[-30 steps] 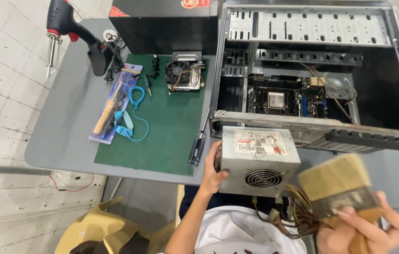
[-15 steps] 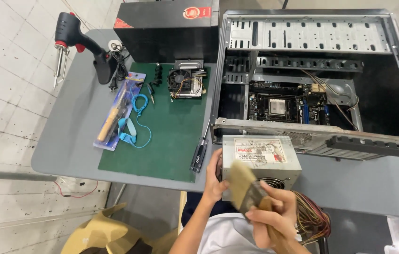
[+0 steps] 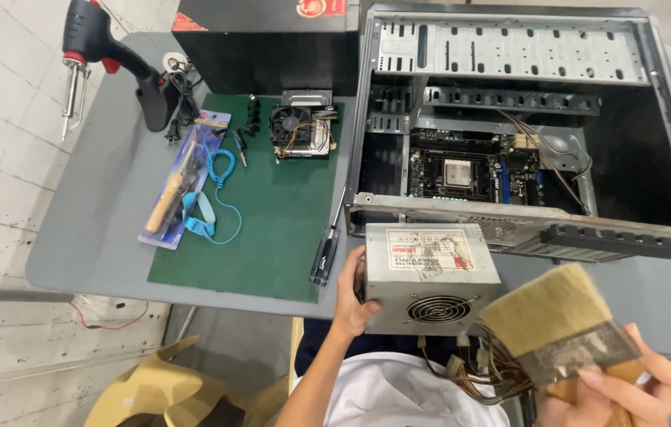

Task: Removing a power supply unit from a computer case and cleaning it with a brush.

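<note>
Fingers (image 3: 652, 391) of the right hand (image 3: 620, 395) are clenched on the handle of a wide paintbrush (image 3: 561, 324), bristles pointing to 11 o'clock. The left hand (image 3: 349, 296) grasps the left side of the grey power supply (image 3: 429, 277) at the near edge of the worktop (image 3: 98, 213). At 12 o'clock lies the open computer case (image 3: 525, 119). At 9 o'clock of the supply, a screwdriver (image 3: 326, 253) rests on the green mat (image 3: 264, 221).

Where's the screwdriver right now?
Head view: the screwdriver lies at the right edge of the green mat, just left of the power supply that the left hand grips.
</note>
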